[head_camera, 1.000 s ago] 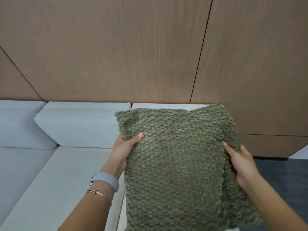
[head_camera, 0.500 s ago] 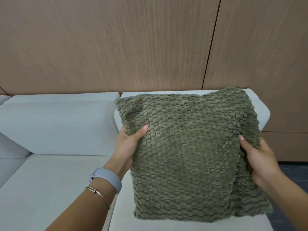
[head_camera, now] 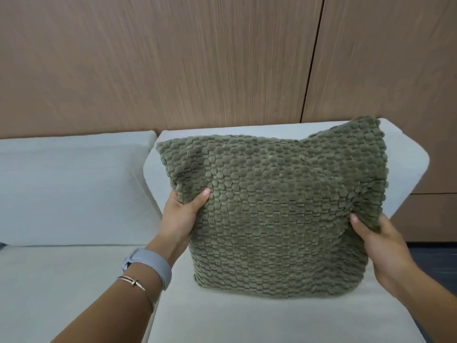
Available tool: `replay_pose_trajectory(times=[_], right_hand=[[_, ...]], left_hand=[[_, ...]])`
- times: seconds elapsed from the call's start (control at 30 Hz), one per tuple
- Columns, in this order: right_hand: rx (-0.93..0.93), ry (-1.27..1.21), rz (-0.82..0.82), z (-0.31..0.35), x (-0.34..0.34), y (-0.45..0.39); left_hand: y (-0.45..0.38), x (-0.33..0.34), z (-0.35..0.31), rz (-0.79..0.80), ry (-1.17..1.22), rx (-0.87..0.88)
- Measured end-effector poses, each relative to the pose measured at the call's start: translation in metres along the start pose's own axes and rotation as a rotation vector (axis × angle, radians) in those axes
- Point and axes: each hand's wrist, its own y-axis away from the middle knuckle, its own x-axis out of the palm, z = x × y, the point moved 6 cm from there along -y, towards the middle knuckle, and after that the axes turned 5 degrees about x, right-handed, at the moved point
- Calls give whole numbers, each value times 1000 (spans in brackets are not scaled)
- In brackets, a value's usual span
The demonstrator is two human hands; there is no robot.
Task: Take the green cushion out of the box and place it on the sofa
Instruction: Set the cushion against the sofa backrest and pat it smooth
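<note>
Head view: green cushion (head_camera: 277,214) is held upright over the sofa (head_camera: 74,280) seat, lower edge at or touching the seat, top against the white back cushion (head_camera: 400,154). Left hand (head_camera: 181,214) is clamped on the left edge, thumb on the front face, fingers hidden behind. Right hand (head_camera: 380,241) is pinching a fold at the right edge. Edge grips probably serve to keep it vertical for leaning. Cushion body lies between the two hands, mostly above them. Box not in view. Placement judged nearly complete; release not yet done.
</note>
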Motion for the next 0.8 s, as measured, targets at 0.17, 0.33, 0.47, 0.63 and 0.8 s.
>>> replay_pose_trajectory(times=[0.17,0.33,0.47,0.63,0.8], right_hand=[[31,65,-36,-12,-6,-10],[11,96,-34,-9,-11,-9],[66,128,5,-21,-17,-12],[150,127,32,-40,-18,-18],[82,78,21,-6,-23,-25]], left_hand=[[-2,-2,18,60,-30,-51],[-2,-10,12,64,-31,-49],[2,-11,30,46,-34,-125],[2,-7,41,33,-30,-133],[-3,-6,14,67,12,-55]])
